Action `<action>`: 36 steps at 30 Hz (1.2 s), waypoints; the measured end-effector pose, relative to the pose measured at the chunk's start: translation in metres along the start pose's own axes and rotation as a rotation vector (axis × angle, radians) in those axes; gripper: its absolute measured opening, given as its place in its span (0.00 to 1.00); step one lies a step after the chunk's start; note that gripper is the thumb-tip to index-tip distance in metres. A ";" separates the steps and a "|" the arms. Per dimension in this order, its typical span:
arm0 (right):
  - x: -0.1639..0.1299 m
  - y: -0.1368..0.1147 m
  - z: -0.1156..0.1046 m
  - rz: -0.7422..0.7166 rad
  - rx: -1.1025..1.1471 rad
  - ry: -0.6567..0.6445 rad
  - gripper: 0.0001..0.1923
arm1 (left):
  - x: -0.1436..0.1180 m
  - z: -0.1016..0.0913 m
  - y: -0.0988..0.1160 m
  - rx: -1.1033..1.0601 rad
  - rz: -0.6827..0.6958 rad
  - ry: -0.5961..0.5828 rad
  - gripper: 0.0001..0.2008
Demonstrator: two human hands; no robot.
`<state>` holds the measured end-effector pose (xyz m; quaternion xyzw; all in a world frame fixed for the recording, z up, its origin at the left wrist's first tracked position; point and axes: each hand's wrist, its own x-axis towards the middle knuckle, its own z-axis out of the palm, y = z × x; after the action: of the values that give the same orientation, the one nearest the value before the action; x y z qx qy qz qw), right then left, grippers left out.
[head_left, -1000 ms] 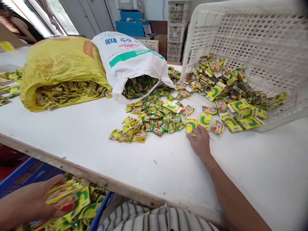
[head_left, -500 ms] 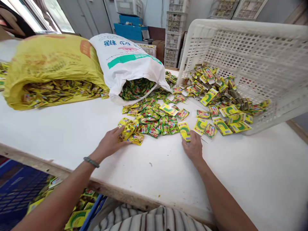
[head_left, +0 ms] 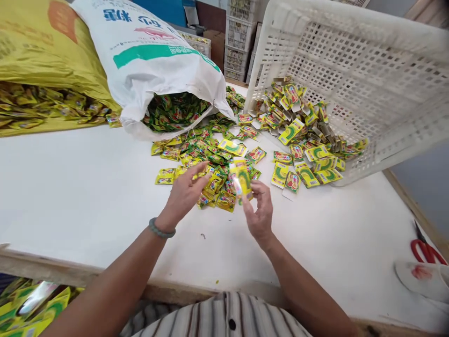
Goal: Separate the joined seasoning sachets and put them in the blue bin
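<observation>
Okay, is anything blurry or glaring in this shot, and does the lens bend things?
Head view: the yellow packet pinched in the right hand is motion-smeared; the left hand is sharper. The white crate bows outward, wide-angle stretch at the edges. Light is soft and even, shadows faint, with glare on the foil packets at lower left.

both arms extended, left hand (head_left: 184, 194) and right hand (head_left: 260, 211) raised.

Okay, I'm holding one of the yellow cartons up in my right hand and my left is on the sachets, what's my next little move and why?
Probably close the left hand on a few loose sachets and bring them to the yellow carton. The right hand holds that carton lifted off the white table, while the left's fingers rest on the pile right beside it.
</observation>
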<state>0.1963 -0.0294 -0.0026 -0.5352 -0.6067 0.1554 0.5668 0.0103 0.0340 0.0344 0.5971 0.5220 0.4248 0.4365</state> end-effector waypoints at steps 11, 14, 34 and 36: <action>0.002 0.032 0.031 0.008 -0.418 -0.403 0.23 | 0.004 -0.006 -0.022 -0.618 -0.272 0.102 0.26; -0.001 0.036 0.028 -0.022 -0.434 -0.472 0.14 | 0.006 -0.013 -0.023 -0.679 -0.327 0.093 0.23; 0.017 0.007 -0.017 0.522 0.436 -0.385 0.15 | -0.024 0.027 -0.015 -0.634 -0.469 -0.363 0.12; 0.013 0.004 -0.012 0.472 0.317 -0.381 0.12 | -0.027 0.031 -0.015 -0.440 -0.362 -0.413 0.17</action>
<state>0.2112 -0.0224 0.0050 -0.5276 -0.5294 0.4717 0.4678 0.0336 0.0055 0.0107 0.4598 0.4160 0.3130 0.7194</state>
